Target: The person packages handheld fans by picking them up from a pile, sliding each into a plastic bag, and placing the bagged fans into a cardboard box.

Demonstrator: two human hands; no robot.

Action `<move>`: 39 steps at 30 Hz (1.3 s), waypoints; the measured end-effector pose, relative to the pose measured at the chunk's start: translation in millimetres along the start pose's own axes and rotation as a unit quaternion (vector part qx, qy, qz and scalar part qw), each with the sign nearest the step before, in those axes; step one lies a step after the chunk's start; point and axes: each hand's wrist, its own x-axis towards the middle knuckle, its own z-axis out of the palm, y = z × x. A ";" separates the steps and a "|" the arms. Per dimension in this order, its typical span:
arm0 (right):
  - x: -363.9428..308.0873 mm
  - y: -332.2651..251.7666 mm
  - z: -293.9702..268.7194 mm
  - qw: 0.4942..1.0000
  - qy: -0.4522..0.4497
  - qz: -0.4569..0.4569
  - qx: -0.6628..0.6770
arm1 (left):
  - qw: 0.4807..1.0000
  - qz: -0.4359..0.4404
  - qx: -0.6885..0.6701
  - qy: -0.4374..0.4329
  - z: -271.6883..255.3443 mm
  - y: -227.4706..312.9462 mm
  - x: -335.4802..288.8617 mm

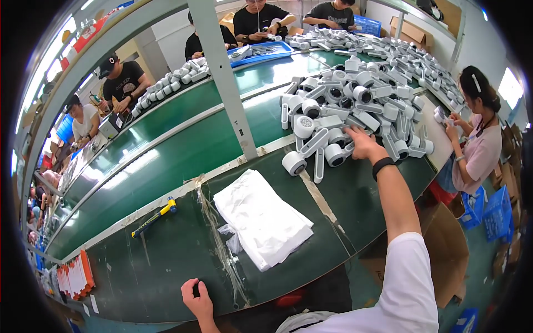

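My right hand [363, 143] reaches out to the near edge of a big pile of white-grey plastic units [333, 122] with round heads and flat handles, like small handheld fans. Its fingers are stretched and touch the units there; none is lifted. At the near table edge my left hand [198, 299] is curled, with something small and dark between thumb and fingers that I cannot make out. A stack of white plastic bags [264, 219] lies on the green table between my hands. Farther left lies a yellow and black hammer-shaped tool [155, 217].
A grey metal post [225, 83] rises beyond the bags. Behind it run a green conveyor belt [150, 158] and a blue tray [261, 54]. An orange-edged box [76, 276] stands at left. A co-worker [476, 130] sits at right; several others work across the belt.
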 end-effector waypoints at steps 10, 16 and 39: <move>-3.9 -3.9 -3.2 1.000 0.001 0.009 0.004 | 1.000 -0.023 -0.021 0.004 0.2 0.5 -0.8; -7.1 0.9 4.8 1.000 0.018 -0.021 -0.006 | 0.999 -0.029 -0.030 0.010 2.2 -5.6 -0.9; -125.4 -21.6 20.2 0.991 -0.050 -0.124 -0.018 | 0.998 -0.031 -0.047 0.008 2.0 -6.3 -1.3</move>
